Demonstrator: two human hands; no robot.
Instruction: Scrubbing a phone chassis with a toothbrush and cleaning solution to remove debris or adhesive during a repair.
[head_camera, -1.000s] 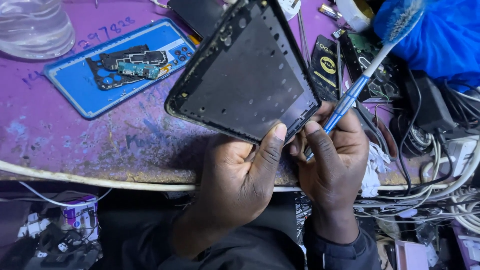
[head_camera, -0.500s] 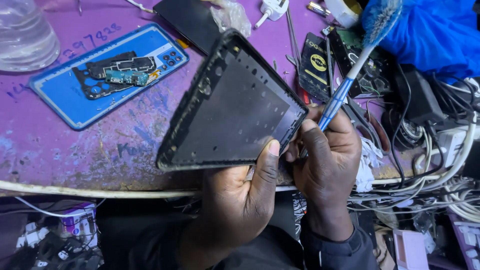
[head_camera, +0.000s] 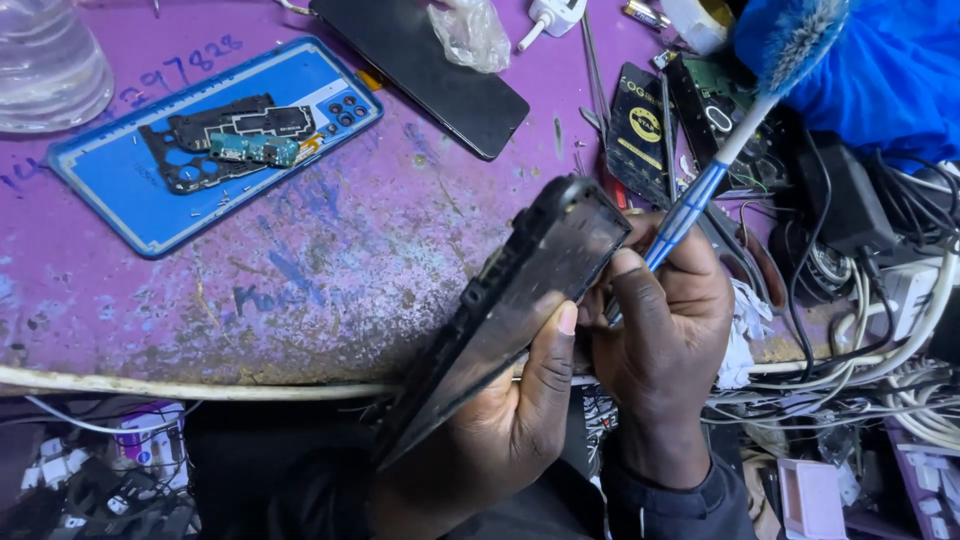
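Your left hand (head_camera: 510, 420) grips the dark, dusty phone frame (head_camera: 510, 300), tilted nearly edge-on over the near edge of the purple table (head_camera: 350, 260). Your right hand (head_camera: 665, 330) is closed around a blue-handled brush (head_camera: 700, 190).

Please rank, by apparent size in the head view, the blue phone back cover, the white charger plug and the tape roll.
1. Blue phone back cover, clearly largest.
2. Tape roll and white charger plug: both small, cut off by the frame edge, so unranked.
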